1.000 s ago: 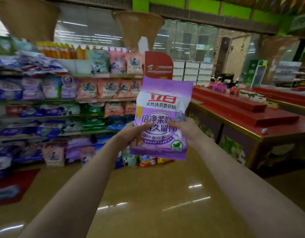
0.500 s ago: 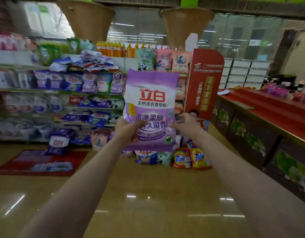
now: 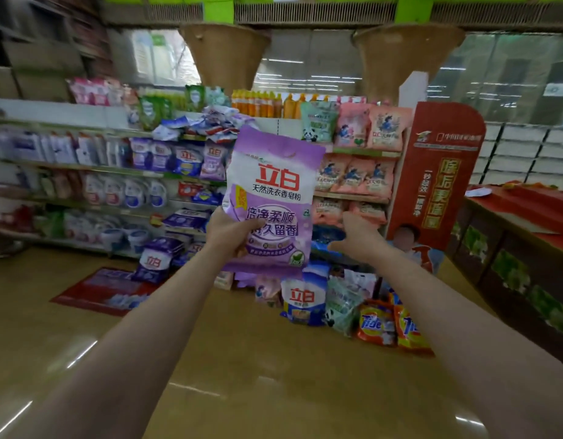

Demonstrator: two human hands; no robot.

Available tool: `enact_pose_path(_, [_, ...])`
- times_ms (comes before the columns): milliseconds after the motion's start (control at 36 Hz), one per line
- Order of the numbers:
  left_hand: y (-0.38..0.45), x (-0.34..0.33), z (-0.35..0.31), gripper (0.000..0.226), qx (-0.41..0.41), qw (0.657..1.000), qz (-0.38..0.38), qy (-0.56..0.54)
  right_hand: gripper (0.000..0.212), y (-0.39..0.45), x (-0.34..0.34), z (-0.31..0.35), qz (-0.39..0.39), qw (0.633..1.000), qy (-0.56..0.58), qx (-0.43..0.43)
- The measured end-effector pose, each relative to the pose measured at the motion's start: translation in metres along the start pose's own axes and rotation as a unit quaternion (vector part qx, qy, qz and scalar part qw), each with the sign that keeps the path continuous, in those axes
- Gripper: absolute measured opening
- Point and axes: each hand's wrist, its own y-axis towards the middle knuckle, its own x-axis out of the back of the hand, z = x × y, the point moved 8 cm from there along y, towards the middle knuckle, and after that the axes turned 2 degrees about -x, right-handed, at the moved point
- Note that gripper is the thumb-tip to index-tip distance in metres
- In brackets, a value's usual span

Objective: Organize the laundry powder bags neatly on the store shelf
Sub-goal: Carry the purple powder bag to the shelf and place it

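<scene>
Tan glossy floor is filling the lower view, both bare forearms reaching over it. Multi-tier store shelf is running across the back, crowded with laundry powder bags and bottles, pink bags sitting on its right end tiers. Red display stand is standing at the shelf's right end. Red counter is sitting at far right. Purple laundry powder bag is being held upright in the air in front of the shelf, well above the floor. Loose bags are piling on the floor below it, 2 orange Tide bags among them. Left hand is gripping the purple bag's lower left, thumb across the front. Right hand is just beside the bag's right edge, fingers spread apart, holding nothing.
</scene>
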Motion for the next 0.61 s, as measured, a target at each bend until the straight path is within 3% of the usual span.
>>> enact_pose_path(222, [0.040,-0.038,-0.034,0.030,-0.020,1.000,-0.013,-0.012,0.064,0.059,0.020,-0.022,-0.013,0.996,-0.079,0.025])
enact_pose_path(306, [0.057,-0.057,-0.032,0.044,-0.004,0.999,0.001,-0.038,0.065,0.075,0.026,-0.033,-0.021,0.995,-0.093,0.028])
enact_pose_path(472, [0.077,-0.096,-0.023,0.047,0.007,0.999,0.023,-0.035,0.059,0.104,0.027,-0.064,-0.031,0.996,-0.084,0.025])
enact_pose_path(611, [0.091,-0.112,-0.006,0.050,0.015,0.999,0.026,-0.011,0.065,0.125,0.014,-0.082,-0.005,0.998,-0.066,0.011])
